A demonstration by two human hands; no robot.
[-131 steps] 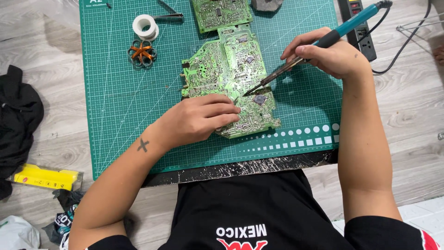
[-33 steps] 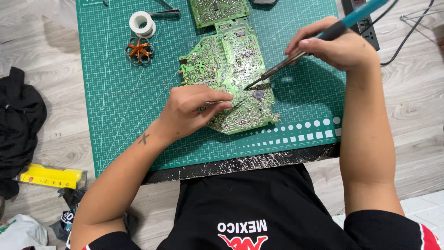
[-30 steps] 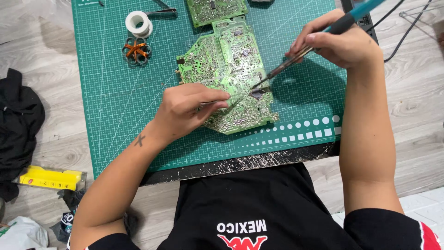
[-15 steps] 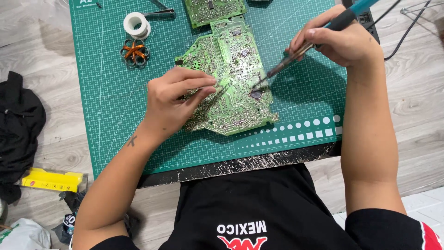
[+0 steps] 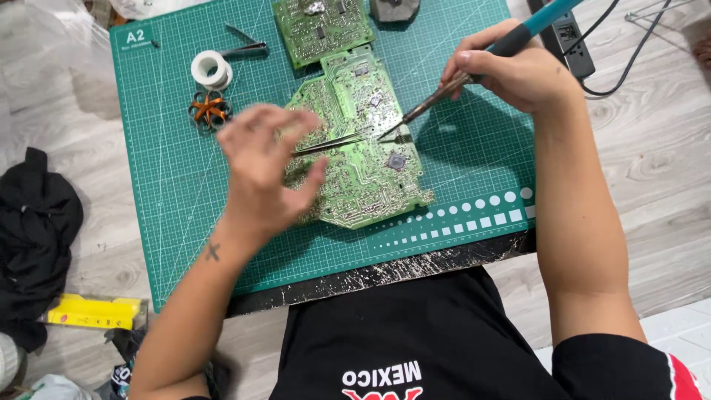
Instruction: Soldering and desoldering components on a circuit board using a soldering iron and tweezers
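The big board (image 5: 363, 148) lies solder side up in the middle of the green mat (image 5: 170, 192), its lower corner near the row of white squares by the mat's front edge. The iron (image 5: 444, 85) is pinched pen-style in the right hand (image 5: 511, 70), and its tip meets the board at mid-surface, right beside the points of the tweezers (image 5: 333, 142).

Half a second ago the left hand (image 5: 263, 170) lay low over the board's left edge; now it is lifted and blurred with motion, fingers spread, and it appears to hold the tweezers, though the blur keeps the grip from being certain. The tweezers now lie nearly level, pointing right toward the tip. The right hand and iron have barely shifted. The board sits where it was.

A smaller board (image 5: 322, 26) touches the big one's upper end. To the left lie a solder roll (image 5: 211, 69), an orange coil (image 5: 209, 110) and a pair of cutters (image 5: 244, 46) near the top edge. The mat's left half and its lower-left corner lie bare, as does a patch right of the board under the right forearm. A cable (image 5: 622, 59) runs off to the right. On the floor to the left lie black cloth (image 5: 37, 237) and a yellow box (image 5: 96, 311).
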